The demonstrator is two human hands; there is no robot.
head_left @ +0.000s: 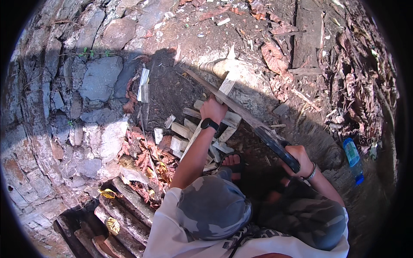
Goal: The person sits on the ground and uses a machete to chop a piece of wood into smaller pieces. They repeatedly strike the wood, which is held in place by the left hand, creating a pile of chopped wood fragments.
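Observation:
My left hand (214, 109) closes around a pale, narrow wood strip (227, 84), whose upper end sticks out beyond the fingers. Part of the strip is hidden by the hand and forearm. My right hand (300, 160) grips the black handle (277, 148) of a long-bladed tool. Its brownish blade (235, 107) slants up and left across the strip, just beside the left fingers. Whether the blade is toothed or smooth-edged, I cannot tell. Below the left hand lies a pile of short, split wood pieces (181, 130), close to my sandalled foot (231, 160).
A stone wall or paving (101, 78) runs along the left. Curved, dark roof tiles or bark-like pieces (124, 215) are stacked at lower left. A plastic bottle (352, 157) with a blue cap lies at right. Dry leaves (275, 59) litter the dirt; two pale wood pieces (143, 85) lie left of the blade.

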